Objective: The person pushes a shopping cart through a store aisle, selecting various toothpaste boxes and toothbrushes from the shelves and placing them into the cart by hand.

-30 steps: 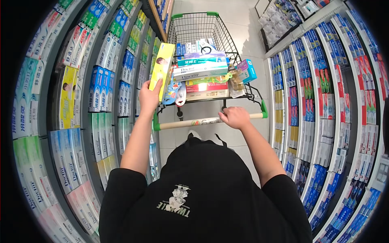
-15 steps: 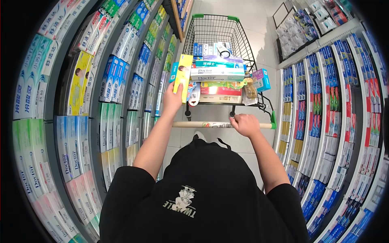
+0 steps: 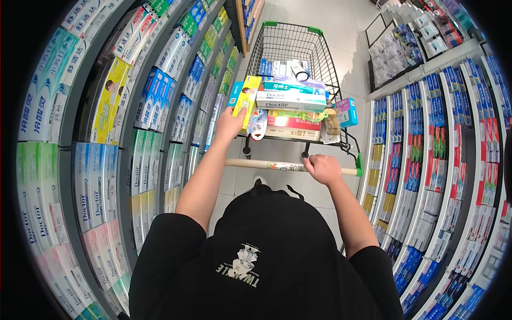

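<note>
My left hand (image 3: 231,124) grips a yellow box (image 3: 247,101) with a blue side, holding it upright at the near left corner of the shopping cart (image 3: 326,58). My right hand (image 3: 322,168) is closed on the cart's beige handle bar (image 3: 285,165), right of its middle. Inside the cart, white and teal Doctor boxes (image 3: 292,98) lie on top of a red box (image 3: 293,121). A purple and blue box (image 3: 346,112) leans at the cart's right edge, beside a bag of brownish items (image 3: 332,125).
Shelves of toothpaste boxes (image 3: 96,181) line the left side, with a yellow box display (image 3: 111,101) among them. More shelves (image 3: 421,160) of packaged goods curve along the right. A rack of hanging packs (image 3: 394,53) stands at the upper right. Tiled floor (image 3: 298,13) shows beyond the cart.
The yellow box has turned, so its blue side now shows, and it sits closer to the stacked boxes. The cart and both hands have shifted right in view. My right hand stays on the bar.
</note>
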Demonstrator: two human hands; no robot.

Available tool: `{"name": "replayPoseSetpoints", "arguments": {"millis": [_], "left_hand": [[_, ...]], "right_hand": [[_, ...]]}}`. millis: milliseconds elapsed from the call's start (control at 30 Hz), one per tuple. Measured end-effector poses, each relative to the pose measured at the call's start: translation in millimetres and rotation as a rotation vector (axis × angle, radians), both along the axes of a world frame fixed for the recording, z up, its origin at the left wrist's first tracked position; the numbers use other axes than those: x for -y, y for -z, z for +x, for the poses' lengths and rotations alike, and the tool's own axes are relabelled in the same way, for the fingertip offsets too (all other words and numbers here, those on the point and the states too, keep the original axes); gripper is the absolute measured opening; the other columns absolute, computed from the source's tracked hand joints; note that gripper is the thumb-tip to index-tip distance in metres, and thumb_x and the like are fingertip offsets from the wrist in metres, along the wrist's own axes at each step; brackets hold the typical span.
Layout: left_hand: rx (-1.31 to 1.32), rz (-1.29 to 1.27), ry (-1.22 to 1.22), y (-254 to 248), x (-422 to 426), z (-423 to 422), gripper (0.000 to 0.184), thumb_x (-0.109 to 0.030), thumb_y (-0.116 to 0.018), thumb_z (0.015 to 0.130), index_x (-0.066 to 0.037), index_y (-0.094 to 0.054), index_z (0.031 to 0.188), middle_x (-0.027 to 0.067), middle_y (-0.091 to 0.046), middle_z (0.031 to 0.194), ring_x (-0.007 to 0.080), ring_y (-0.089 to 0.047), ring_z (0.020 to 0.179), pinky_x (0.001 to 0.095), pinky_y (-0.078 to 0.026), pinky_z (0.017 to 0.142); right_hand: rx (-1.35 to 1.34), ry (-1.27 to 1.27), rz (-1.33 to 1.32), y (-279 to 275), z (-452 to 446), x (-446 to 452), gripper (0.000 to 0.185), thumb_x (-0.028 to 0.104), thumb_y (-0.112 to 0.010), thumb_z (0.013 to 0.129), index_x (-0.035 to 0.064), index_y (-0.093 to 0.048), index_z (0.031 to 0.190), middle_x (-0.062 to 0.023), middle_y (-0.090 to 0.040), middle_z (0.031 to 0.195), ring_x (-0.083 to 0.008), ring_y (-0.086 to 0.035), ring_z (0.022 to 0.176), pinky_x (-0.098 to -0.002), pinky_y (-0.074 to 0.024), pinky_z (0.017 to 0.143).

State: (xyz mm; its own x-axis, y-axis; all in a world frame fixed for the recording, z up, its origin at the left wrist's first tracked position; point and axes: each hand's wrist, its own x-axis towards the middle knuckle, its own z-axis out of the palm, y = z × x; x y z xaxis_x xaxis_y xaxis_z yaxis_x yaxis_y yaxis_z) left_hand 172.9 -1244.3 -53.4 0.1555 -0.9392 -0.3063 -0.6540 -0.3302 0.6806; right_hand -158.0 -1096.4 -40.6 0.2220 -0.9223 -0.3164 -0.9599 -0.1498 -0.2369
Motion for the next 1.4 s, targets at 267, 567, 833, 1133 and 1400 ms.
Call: {"name": "replayPoseSetpoints", "arguments": {"millis": [267,567,833,1133,1400], "left_hand": [[-0.025,-0.089,-0.041,-7,-16,5,0.058,-0.054,-0.062,0.1,-0.001,-0.068,0.124,0.0248,-0.075,0.115,0.0403,-0.071,0.111,0.0459,-0.054,0.095],[-0.023,-0.409,-0.131,28,-62,44,0.033,-0.029,-0.055,0.108,0.001,-0.066,0.116,0.0211,-0.071,0.108,0.0393,-0.067,0.105,0.0477,-0.052,0.093],[0.188,-0.163,-0.037,45,-73,37,0.032,-0.026,-0.048,0.107,-0.001,-0.067,0.107,0.0245,-0.072,0.105,0.0471,-0.068,0.099,0.0564,-0.054,0.087],[0.199,-0.136,-0.093,42,-45,20,0.037,-0.03,-0.046,0.107,-0.002,-0.069,0.098,0.0243,-0.074,0.099,0.0479,-0.07,0.093,0.0588,-0.055,0.082],[0.177,-0.129,-0.134,37,1,6,0.036,-0.03,-0.046,0.106,-0.006,-0.072,0.099,0.0244,-0.074,0.097,0.0485,-0.069,0.093,0.0581,-0.054,0.083]], "right_hand": [[0.016,0.013,-0.009,1,0,3,0.052,0.049,-0.05,0.103,0.0084,-0.071,0.077,-0.0138,-0.072,0.078,-0.0365,-0.071,0.076,-0.051,-0.0571,0.07],[0.009,0.02,0.022,-3,0,10,0.052,0.049,-0.051,0.102,0.0081,-0.07,0.078,-0.0154,-0.072,0.079,-0.0374,-0.071,0.078,-0.0516,-0.0568,0.073],[0.007,0.061,0.036,2,-7,17,0.051,0.051,-0.053,0.1,0.008,-0.07,0.079,-0.0164,-0.073,0.082,-0.0401,-0.071,0.082,-0.0535,-0.0555,0.075],[-0.023,0.039,0.025,6,-21,54,0.052,0.05,-0.052,0.102,0.0083,-0.07,0.077,-0.0174,-0.073,0.084,-0.0401,-0.071,0.083,-0.054,-0.0552,0.075],[0.01,0.015,0.028,5,-31,98,0.049,0.044,-0.05,0.103,0.0062,-0.071,0.08,-0.0188,-0.072,0.084,-0.0425,-0.069,0.083,-0.0553,-0.054,0.077]]}}
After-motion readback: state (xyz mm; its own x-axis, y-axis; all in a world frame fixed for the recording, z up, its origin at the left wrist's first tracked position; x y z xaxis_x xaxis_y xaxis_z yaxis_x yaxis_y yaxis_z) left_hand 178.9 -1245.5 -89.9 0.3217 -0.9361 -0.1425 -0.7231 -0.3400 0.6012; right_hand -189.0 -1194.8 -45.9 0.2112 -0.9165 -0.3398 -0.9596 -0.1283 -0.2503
